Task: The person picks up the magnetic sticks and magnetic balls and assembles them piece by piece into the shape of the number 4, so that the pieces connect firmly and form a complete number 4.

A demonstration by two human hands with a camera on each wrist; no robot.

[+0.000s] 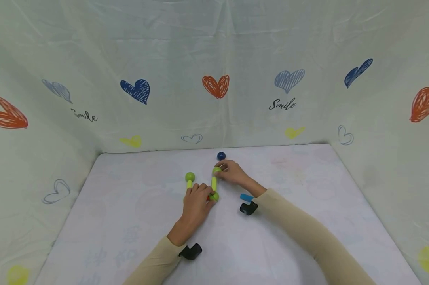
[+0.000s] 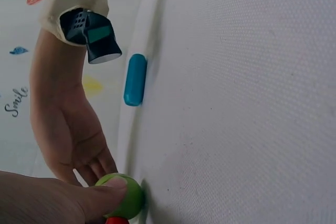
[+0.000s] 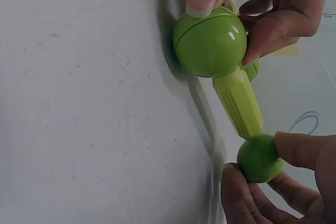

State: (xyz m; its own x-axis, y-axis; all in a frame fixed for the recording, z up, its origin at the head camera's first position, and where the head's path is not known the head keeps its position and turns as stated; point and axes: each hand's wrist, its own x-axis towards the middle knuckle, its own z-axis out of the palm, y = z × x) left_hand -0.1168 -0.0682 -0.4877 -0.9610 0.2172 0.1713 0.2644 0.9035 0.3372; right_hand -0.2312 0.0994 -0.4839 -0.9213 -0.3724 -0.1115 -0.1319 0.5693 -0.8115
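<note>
A light green rod [image 1: 213, 184] runs between two green balls. My left hand [image 1: 196, 202] pinches the near ball [image 3: 210, 43], its thumb [image 2: 107, 192] lying on the ball in the left wrist view. A red piece [image 2: 116, 221] joins that ball and is mostly hidden by the left hand. At the far end, my right hand [image 1: 232, 172] grips the other ball [image 3: 260, 158] between thumb and fingers. Left of this, a third green ball [image 1: 190, 176] tops another light green rod [image 1: 189, 184], whose lower end passes behind the left hand.
Beyond the right hand sits a dark blue ball [image 1: 221, 156]. A blue rod [image 1: 246, 197] lies beside the right wrist. Both wrists wear black cameras. A white table [image 1: 147, 245] bears everything, with a heart-printed curtain [image 1: 175, 107] behind it.
</note>
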